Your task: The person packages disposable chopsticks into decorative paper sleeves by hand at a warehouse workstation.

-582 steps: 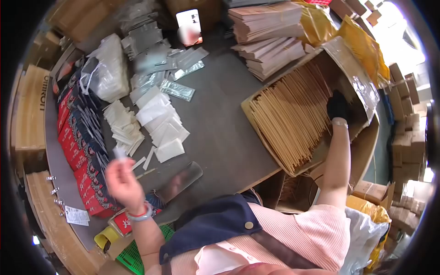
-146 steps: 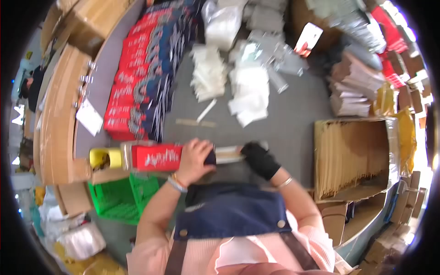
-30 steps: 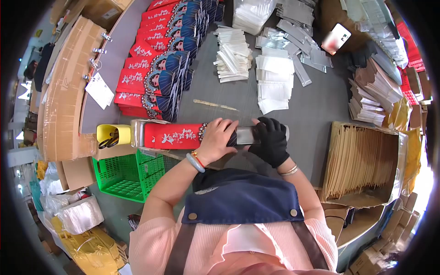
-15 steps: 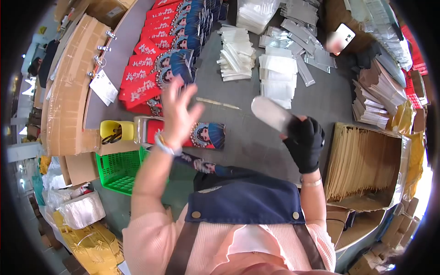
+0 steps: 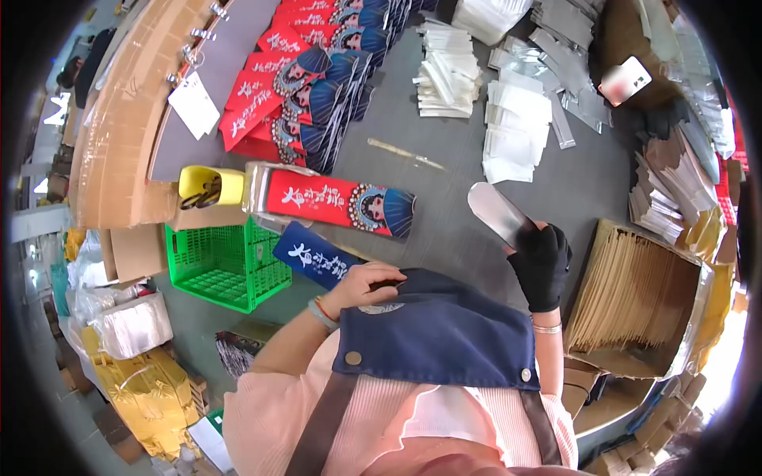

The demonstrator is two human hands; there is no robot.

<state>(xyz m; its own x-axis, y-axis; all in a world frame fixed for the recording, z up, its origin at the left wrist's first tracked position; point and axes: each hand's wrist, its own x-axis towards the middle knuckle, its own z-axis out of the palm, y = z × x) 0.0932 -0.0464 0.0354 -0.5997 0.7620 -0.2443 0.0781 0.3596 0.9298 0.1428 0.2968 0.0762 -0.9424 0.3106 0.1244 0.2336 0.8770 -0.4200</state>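
The left hand point(image 5: 367, 285) is bare and positioned at the front edge of the bench point(image 5: 444, 210), against the upper part of the apron point(image 5: 436, 341). Its fingers are curled beside the right end of the blue packet point(image 5: 311, 254); whether they grip it cannot be determined. The blue packet lies at a slant, printed with white characters, its right end meeting the hand.

The right hand point(image 5: 540, 266) wears a black glove with exposed fingertips. It is closed around one end of the flat, round-ended blade point(image 5: 494, 210), which points up and to the left, clear of the packets.

The red packet point(image 5: 317, 198) lies behind the blue packet, face up, its blue printed figure at the right end. Its left end adjoins a taped support, next to the yellow cup point(image 5: 228, 186). The green crate point(image 5: 270, 266) sits below the cup, left of the blue packet.

Overlapping red packets point(image 5: 258, 83) occupy the rear left of the bench. Two piles of white slips point(image 5: 517, 127) lie right of these. The carton point(image 5: 692, 293), filled with upright brown sheets point(image 5: 627, 289), stands right of the gloved hand.
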